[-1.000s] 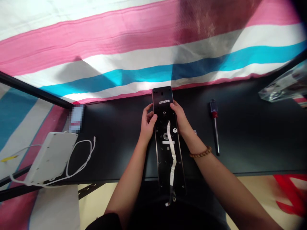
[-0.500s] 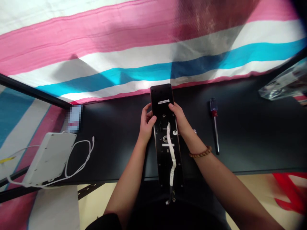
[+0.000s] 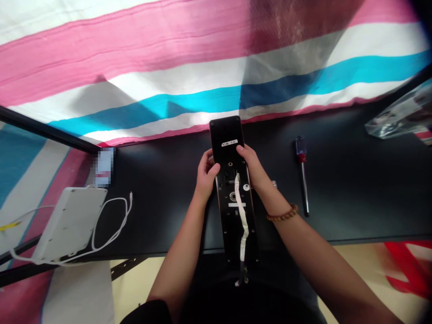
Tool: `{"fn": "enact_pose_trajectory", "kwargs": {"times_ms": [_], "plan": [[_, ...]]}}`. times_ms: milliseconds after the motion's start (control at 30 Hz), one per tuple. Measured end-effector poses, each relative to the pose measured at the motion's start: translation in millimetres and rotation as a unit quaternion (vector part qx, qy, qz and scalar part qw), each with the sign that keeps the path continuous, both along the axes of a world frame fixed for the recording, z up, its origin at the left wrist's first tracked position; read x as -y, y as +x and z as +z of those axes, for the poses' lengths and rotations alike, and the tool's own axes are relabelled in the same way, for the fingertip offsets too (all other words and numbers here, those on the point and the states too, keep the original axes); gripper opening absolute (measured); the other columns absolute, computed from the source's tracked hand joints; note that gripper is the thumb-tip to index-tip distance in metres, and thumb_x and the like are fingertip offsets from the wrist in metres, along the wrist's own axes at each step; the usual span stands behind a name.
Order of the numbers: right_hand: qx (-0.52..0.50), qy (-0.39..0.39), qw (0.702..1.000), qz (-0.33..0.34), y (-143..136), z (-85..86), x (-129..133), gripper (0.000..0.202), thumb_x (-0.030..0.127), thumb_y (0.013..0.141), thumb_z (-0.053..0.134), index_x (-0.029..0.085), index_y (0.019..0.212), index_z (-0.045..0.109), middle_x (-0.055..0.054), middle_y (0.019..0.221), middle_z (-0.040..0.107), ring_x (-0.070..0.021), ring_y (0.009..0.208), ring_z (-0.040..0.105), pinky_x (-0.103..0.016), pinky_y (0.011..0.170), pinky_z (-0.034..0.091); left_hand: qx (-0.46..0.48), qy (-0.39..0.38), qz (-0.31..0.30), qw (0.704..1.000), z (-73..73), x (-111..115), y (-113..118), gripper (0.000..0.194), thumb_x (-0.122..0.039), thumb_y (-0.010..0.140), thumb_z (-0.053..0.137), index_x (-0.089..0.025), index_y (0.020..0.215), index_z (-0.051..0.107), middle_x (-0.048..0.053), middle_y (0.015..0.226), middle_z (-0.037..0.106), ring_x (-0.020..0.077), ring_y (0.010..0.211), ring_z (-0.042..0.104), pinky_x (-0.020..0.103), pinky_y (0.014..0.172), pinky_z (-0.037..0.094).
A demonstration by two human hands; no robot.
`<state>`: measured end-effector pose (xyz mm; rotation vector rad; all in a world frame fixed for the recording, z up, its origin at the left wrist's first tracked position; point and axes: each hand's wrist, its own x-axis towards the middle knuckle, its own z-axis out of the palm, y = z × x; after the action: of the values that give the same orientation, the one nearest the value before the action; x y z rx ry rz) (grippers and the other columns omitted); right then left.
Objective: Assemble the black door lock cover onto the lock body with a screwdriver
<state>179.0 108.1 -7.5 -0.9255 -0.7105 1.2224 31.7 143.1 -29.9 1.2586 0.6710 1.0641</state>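
A long black panel [image 3: 226,130] with a small white label near its far end lies lengthwise between my hands, its near end reaching past the table's front edge. My left hand [image 3: 206,176] grips its left side, thumb on the edge and fingers partly hidden. On the right side, my right hand [image 3: 252,165] holds it with the thumb on top by the label. A white-wrapped cable [image 3: 242,216] runs down the panel and ends in small dark connectors [image 3: 241,281] beyond the near end.
A screwdriver [image 3: 303,175] lies right of my right hand on the black table [image 3: 347,180]. At the left are a white box [image 3: 72,220] and a looped white cable [image 3: 126,220]. A clear plastic bag [image 3: 394,117] is at the far right. Striped sheeting [image 3: 135,103] hangs behind.
The panel's far end has tilted slightly up and to the left. Both hands keep their hold in nearly the same place.
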Motion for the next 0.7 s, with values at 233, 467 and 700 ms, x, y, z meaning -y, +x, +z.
{"fn": "enact_pose_trajectory", "kwargs": {"times_ms": [233, 467, 700], "plan": [[0.001, -0.019, 1.0, 0.001, -1.3, 2.1, 2.1, 0.042, 0.064, 0.083, 0.066, 0.026, 0.101, 0.071, -0.003, 0.096, 0.073, -0.0244, 0.093, 0.068, -0.038, 0.084, 0.055, -0.007, 0.017, 0.007, 1.0, -2.1, -0.6, -1.5, 0.04, -0.05, 0.084, 0.072, -0.024, 0.113, 0.065, 0.002, 0.093, 0.068, 0.0182, 0.083, 0.064, 0.028, 0.075, 0.05], [0.006, -0.036, 0.999, 0.006, -0.1, -0.5, 2.0, 0.044, 0.066, 0.083, 0.064, 0.026, 0.1, 0.072, -0.003, 0.096, 0.073, -0.0241, 0.094, 0.068, -0.037, 0.083, 0.056, -0.012, 0.017, 0.002, 1.0, -1.2, -0.7, -0.9, 0.042, -0.053, 0.084, 0.071, -0.024, 0.112, 0.064, 0.002, 0.092, 0.068, 0.0193, 0.083, 0.066, 0.03, 0.075, 0.05], [0.006, -0.052, 0.999, 0.006, 0.9, 1.2, 2.5, 0.042, 0.065, 0.08, 0.067, 0.026, 0.096, 0.071, -0.003, 0.091, 0.073, -0.0247, 0.092, 0.068, -0.038, 0.081, 0.056, -0.006, 0.002, -0.004, 1.0, -2.0, -0.4, -1.0, 0.038, -0.051, 0.085, 0.071, -0.024, 0.111, 0.065, 0.002, 0.091, 0.067, 0.0181, 0.08, 0.065, 0.028, 0.072, 0.049]]}}
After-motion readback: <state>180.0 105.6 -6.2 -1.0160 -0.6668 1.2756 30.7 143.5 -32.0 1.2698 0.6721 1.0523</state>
